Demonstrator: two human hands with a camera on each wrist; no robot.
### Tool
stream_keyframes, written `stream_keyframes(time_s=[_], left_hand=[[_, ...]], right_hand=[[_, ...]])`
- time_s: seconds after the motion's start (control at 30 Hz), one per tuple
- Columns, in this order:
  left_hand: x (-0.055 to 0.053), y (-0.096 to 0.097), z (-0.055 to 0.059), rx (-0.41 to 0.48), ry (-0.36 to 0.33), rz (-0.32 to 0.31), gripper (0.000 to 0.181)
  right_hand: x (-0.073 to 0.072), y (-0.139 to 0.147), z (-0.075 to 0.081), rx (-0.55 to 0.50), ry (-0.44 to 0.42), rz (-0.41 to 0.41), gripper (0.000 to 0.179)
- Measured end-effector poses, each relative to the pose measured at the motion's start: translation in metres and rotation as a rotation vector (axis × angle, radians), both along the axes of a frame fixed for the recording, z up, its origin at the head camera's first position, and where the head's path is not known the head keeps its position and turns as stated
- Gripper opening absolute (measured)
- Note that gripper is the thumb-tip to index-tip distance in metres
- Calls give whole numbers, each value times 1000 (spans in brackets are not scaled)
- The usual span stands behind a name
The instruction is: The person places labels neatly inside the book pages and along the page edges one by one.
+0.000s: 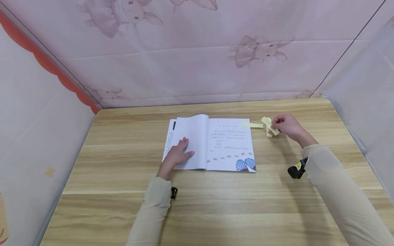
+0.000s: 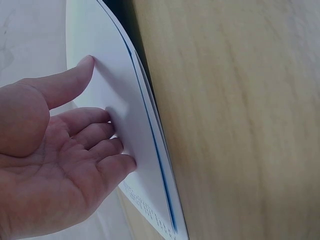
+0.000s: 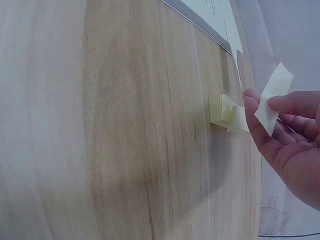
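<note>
An open book (image 1: 229,140) lies on the table, with printed text and blue dotted shapes on its right page. My left hand (image 1: 176,153) rests on the blank left page, fingertips touching the paper; the left wrist view shows this hand (image 2: 65,145) with thumb spread. Right of the book, my right hand (image 1: 289,127) pinches a pale yellow sticky note (image 3: 278,90) between thumb and fingers. Just below that hand a small pad of sticky notes (image 3: 218,111) sits on the table. Another yellow strip (image 1: 253,125) sticks out past the right page's upper edge.
The wooden table (image 1: 215,208) extends around the book. A pink curtain-like wall (image 1: 191,71) with rabbit pictures stands behind the table, with pale panels (image 1: 34,109) at the sides.
</note>
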State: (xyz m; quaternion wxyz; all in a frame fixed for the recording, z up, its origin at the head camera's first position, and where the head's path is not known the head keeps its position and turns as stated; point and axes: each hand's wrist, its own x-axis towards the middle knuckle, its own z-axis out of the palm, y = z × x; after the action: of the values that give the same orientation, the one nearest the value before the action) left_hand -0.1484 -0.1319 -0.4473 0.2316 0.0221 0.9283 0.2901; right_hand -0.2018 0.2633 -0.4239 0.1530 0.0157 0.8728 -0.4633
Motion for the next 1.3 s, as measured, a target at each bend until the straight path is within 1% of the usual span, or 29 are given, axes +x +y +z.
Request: stream_keyframes(time_s=[0.2, 0.4, 0.57, 0.93, 1.1, 1.3], left_hand=[[0, 0, 0, 2, -5, 5, 64], [0, 1, 1, 2, -14, 10, 64], [0, 1, 2, 1, -5, 1, 64], [1, 1, 2, -1, 4, 0, 64], [1, 1, 1, -1, 7, 0, 65], [0, 1, 0, -4, 8, -1, 64]], right_hand=[[0, -1, 0, -50, -13, 13, 17], [2, -3, 0, -64, -5, 34, 17], [2, -6, -2, -75, 6, 48, 17], [2, -11, -8, -52, 19, 56, 15], [3, -14, -9, -95, 6, 49, 14], [4, -17, -10, -120, 26, 72, 14]])
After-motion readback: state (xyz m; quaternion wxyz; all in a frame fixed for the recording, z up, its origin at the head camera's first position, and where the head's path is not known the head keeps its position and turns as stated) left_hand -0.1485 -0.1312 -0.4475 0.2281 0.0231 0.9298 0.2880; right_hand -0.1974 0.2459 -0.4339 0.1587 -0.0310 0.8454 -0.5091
